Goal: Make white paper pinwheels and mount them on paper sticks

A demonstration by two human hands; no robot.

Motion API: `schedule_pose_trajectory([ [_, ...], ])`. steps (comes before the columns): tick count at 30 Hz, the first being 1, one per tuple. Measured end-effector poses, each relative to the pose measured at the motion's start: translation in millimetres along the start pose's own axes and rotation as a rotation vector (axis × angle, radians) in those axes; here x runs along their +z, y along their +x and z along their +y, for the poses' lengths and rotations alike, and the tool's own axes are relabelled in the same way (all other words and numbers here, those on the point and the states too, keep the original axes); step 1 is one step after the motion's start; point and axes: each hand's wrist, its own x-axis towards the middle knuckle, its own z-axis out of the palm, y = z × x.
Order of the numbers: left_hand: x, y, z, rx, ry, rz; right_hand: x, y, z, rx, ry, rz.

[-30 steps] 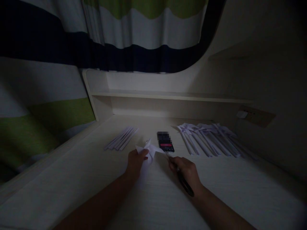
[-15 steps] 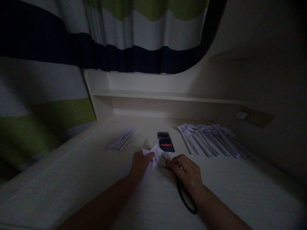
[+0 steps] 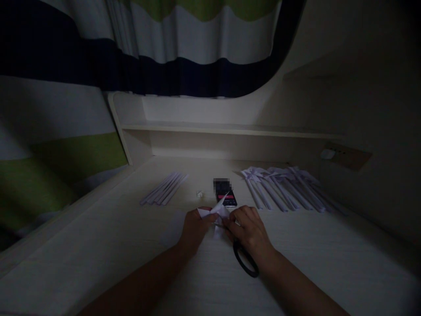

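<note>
A folded white paper pinwheel (image 3: pixel 221 210) with pointed flaps is pinched in my left hand (image 3: pixel 196 226), thumb on top near its middle. My right hand (image 3: pixel 250 228) is closed around scissors (image 3: pixel 245 261); the black handle loop hangs below the palm. The blades reach toward the paper and are mostly hidden by the fingers and folds. The right fingertips meet the paper's right side, and I cannot tell whether they also grip it. Just beyond the paper lies a phone (image 3: pixel 230 199) with a lit screen.
Several rolled paper sticks (image 3: pixel 164 188) lie at the left. More sticks with folded paper tops (image 3: pixel 283 188) lie in a row at the right. A small whitish scrap (image 3: pixel 200 193) rests left of the phone. A shelf (image 3: pixel 213 127) runs along the back, under a striped curtain (image 3: pixel 204 39).
My right hand and the scissors have moved left and up against the paper. One paper flap now points higher to the right. The whole view has shifted slightly.
</note>
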Motion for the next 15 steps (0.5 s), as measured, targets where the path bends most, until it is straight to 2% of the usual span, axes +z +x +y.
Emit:
schedule_pose_trajectory([
  [10, 0.3, -3.0, -1.2, 0.032, 0.088, 0.044, 8.3, -2.3, 0.3, 0.038, 0.074, 0.055],
  [13, 0.3, -6.0, 1.2, 0.073, 0.174, 0.05, 13.4, -3.9, -1.9, 0.118, 0.176, 0.097],
  [15, 0.5, -7.4, 2.3, 0.07, 0.223, 0.059, 15.8, -4.6, -3.9, 0.234, 0.268, 0.107],
])
